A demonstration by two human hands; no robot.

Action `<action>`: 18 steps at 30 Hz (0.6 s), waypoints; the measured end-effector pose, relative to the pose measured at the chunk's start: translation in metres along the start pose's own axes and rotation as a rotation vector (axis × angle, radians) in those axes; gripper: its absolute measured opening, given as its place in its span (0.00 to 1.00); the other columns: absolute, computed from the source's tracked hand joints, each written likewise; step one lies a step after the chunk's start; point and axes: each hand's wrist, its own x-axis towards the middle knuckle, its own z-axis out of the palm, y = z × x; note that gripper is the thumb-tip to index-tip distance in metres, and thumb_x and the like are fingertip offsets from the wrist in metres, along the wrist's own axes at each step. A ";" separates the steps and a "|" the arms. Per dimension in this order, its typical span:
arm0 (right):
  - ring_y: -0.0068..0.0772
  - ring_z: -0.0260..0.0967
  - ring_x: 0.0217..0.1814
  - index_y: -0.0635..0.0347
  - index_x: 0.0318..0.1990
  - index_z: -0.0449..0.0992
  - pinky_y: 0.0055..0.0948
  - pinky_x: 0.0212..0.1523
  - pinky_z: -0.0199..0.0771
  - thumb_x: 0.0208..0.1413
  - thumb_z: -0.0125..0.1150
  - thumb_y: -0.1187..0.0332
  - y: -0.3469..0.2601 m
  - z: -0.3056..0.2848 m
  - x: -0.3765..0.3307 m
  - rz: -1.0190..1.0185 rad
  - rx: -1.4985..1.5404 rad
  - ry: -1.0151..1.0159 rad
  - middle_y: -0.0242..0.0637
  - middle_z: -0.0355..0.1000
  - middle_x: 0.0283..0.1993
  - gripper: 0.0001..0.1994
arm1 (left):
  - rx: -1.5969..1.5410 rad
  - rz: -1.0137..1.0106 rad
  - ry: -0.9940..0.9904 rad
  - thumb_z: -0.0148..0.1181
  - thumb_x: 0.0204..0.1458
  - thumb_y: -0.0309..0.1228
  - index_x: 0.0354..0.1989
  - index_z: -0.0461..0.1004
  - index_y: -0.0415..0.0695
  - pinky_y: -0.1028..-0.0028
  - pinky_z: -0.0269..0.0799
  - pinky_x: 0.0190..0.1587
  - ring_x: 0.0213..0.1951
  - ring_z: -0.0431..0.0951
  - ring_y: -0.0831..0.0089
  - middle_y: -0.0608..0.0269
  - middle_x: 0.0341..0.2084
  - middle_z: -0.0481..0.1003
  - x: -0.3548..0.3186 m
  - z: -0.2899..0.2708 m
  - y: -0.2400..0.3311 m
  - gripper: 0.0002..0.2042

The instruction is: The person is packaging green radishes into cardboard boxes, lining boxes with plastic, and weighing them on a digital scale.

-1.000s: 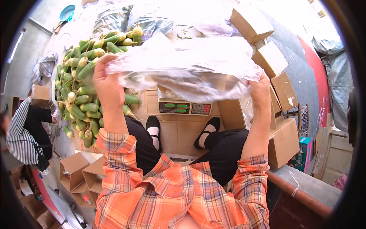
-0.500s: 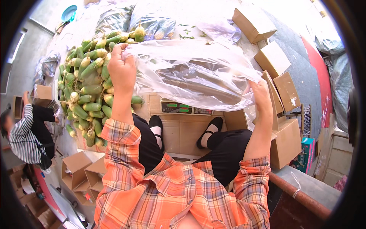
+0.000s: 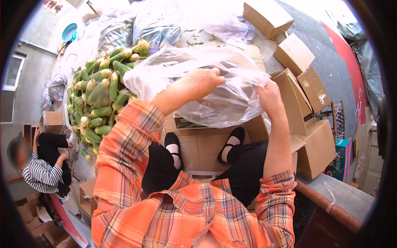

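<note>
A clear plastic bag (image 3: pixel 165 70) spreads across the space before me, over a cardboard box (image 3: pixel 257 126) whose brown sides show dimly through the film. My right hand (image 3: pixel 269 97) grips the bag's edge at its right end. My left hand (image 3: pixel 198 84) reaches across the bag's middle, its fingers closed in a pinch at the film. The bag's left end lies loose next to a big heap of green-and-white radishes (image 3: pixel 99 95). Beneath the bag's near edge, a scale display (image 3: pixel 186 122) is mostly covered.
Several cardboard boxes (image 3: pixel 316 149) stand along my right. Filled plastic bags (image 3: pixel 157 35) sit beyond the radishes. At far left a person in a striped top (image 3: pixel 43 171) sits near more boxes. Flattened cardboard (image 3: pixel 200 151) lies between my feet. A rusty rail (image 3: pixel 326 206) runs at lower right.
My left hand has left the bag's left edge and moved right to its middle. The bag's left end has dropped looser. My right hand keeps its grip, shifted slightly left.
</note>
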 end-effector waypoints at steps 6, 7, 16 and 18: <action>0.20 0.68 0.31 0.66 0.39 0.75 0.23 0.33 0.68 0.53 0.49 0.74 0.008 0.006 0.017 -0.004 0.250 -0.121 0.34 0.75 0.30 0.10 | 0.170 -0.056 -0.491 0.62 0.44 0.43 0.63 0.55 0.57 0.62 0.68 0.50 0.51 0.69 0.54 0.53 0.55 0.61 0.037 0.046 -0.038 0.36; 0.20 0.68 0.31 0.66 0.39 0.75 0.23 0.33 0.68 0.53 0.49 0.74 0.009 0.005 0.020 0.003 0.250 -0.119 0.34 0.75 0.30 0.10 | 0.098 -0.072 -0.475 0.62 0.43 0.45 0.64 0.54 0.59 0.62 0.67 0.51 0.53 0.67 0.54 0.53 0.57 0.59 0.037 0.062 -0.045 0.37; 0.18 0.65 0.23 0.66 0.52 0.67 0.18 0.25 0.68 0.59 0.48 0.73 0.011 -0.027 0.042 0.192 0.987 -0.121 0.31 0.70 0.28 0.14 | 0.096 -0.411 -0.711 0.48 0.53 0.38 0.67 0.38 0.73 0.39 0.59 0.50 0.63 0.53 0.49 0.66 0.66 0.46 0.063 0.134 -0.068 0.35; 0.19 0.60 0.19 0.66 0.53 0.65 0.19 0.21 0.66 0.60 0.47 0.70 0.007 -0.030 0.043 0.182 1.030 -0.124 0.29 0.64 0.22 0.15 | 0.098 -0.458 -0.731 0.51 0.53 0.38 0.66 0.41 0.72 0.43 0.64 0.49 0.63 0.52 0.49 0.63 0.66 0.47 0.068 0.126 -0.053 0.34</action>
